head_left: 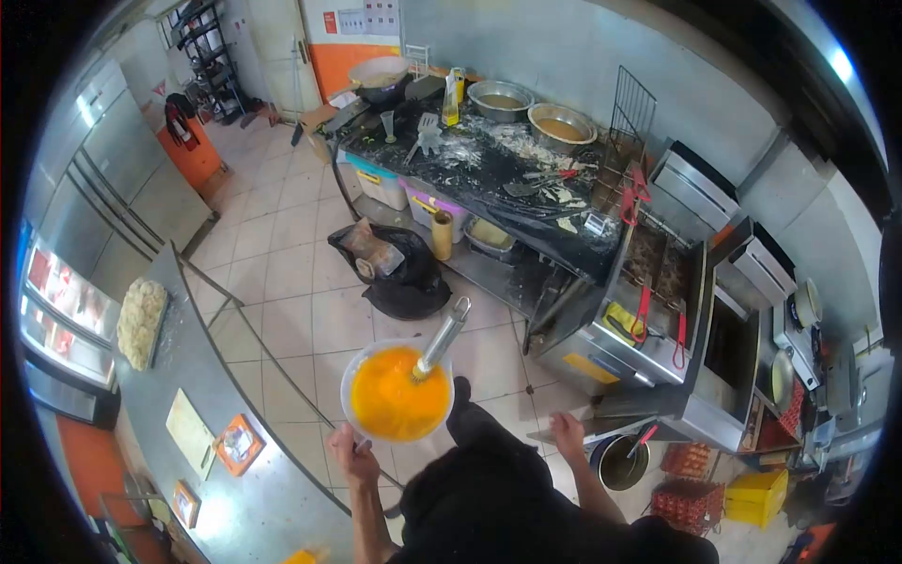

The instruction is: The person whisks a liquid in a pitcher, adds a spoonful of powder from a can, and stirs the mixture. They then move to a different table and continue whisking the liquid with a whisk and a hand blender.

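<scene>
My left hand (353, 459) is closed at the near edge of a white bowl (349, 383), holding it out over the floor in front of me. Bright orange-yellow liquid (395, 402), like beaten egg, fills much of it. A whisk (445, 334) leans in the liquid, its metal handle sticking up past the far right rim and its wires mostly sunk. My right hand (567, 436) is held out to the right with nothing in it, fingers apart. It is near the lower front of the fryer and a pot (623, 462) on the floor.
On my left runs a metal table (240, 512) with dough (142, 323), a cutting board (190, 432) and an orange-edged box (239, 444). Ahead, a black bin bag (404, 291) stands before a floury worktop (489, 174). Fryers (601, 350) and egg trays (689, 503) are at right.
</scene>
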{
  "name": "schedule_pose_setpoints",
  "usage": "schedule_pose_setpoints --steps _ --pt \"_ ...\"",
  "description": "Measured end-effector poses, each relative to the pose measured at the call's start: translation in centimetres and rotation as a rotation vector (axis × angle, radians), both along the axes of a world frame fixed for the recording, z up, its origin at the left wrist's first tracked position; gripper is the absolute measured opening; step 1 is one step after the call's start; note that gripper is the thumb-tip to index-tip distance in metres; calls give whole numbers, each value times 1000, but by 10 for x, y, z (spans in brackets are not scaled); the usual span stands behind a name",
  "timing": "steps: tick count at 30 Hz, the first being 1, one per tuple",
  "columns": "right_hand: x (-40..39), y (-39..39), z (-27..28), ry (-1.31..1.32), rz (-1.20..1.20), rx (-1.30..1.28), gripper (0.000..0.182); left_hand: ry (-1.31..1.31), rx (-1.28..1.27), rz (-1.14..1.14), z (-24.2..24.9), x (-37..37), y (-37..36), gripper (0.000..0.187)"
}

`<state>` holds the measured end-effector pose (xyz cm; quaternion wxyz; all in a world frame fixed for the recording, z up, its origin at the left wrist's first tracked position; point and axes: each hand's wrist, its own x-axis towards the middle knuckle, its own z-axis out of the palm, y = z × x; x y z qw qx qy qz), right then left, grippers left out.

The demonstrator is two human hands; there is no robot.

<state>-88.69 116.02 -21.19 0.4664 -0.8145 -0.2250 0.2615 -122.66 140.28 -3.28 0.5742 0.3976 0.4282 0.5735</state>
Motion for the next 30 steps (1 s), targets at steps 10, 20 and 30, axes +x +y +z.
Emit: schedule_pose_setpoints --steps 10,20,30 --pt "104 342 116 -131 393 192 21 788 749 212 -45 105 176 18" --pt "154 432 102 -104 86 90 24 391 879 -230 -96 226 390 14" --pt "98 388 70 78 -468 35 38 -216 308 -779 -156 357 569 33"
